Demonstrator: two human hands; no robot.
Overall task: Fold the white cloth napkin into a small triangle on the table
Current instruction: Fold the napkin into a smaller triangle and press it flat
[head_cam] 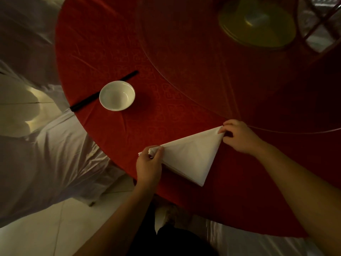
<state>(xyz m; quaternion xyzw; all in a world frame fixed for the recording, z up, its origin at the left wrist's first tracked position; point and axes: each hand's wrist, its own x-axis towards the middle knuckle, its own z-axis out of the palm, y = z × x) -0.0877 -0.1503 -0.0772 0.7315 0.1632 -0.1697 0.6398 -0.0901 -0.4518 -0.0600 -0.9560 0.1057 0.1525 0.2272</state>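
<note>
The white cloth napkin (191, 156) lies folded as a triangle on the red tablecloth (166, 58), close to the table's near edge. Its layered edges show along the lower left side, and one point aims toward me. My left hand (148, 166) pinches the napkin's left corner, which is bunched between the fingers. My right hand (239, 135) pinches the far right corner between thumb and fingers. Both hands hold the cloth stretched between them.
A white bowl (117, 95) stands left of centre, with black chopsticks (103, 91) lying behind it. A glass turntable (239, 80) covers the table's middle and carries a yellow-green dish (258, 23). Chairs draped in white fabric (46, 154) stand around the table's edge.
</note>
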